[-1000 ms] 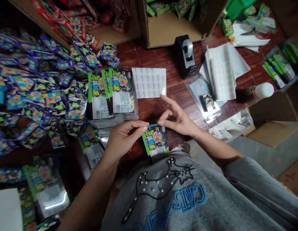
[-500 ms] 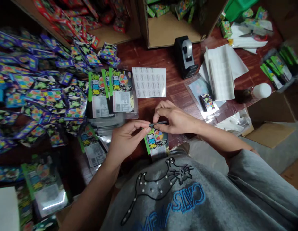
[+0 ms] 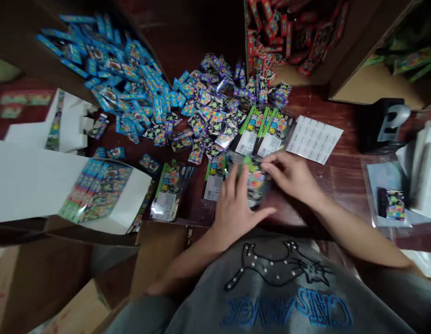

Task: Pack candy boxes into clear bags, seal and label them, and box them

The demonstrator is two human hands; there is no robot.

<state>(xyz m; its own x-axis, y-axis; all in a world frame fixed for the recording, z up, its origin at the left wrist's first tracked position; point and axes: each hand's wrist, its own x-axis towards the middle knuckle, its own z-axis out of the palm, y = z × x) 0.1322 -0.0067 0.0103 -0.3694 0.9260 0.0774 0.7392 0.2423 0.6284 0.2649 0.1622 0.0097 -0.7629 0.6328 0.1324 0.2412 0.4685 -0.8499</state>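
A green and black candy packet (image 3: 256, 182) lies blurred on the dark red table (image 3: 344, 178) just in front of me. My left hand (image 3: 236, 204) rests on its left side with the fingers stretched flat and the thumb spread out. My right hand (image 3: 292, 175) has its fingers curled over the packet's upper right edge. Two more such packets (image 3: 264, 132) lie side by side just beyond, next to a white sticker sheet (image 3: 314, 139).
Heaps of small purple packs (image 3: 208, 116) and blue packs (image 3: 131, 88) cover the far table. A cardboard box of red packs (image 3: 288, 37) stands behind. Flat white cartons (image 3: 34, 185) lie at left, a black tape dispenser (image 3: 382, 125) and a bagged pack (image 3: 391, 204) at right.
The view has swung left. Both hands have moved from pinching the packet's top edge near my body to lying on it further out on the table.
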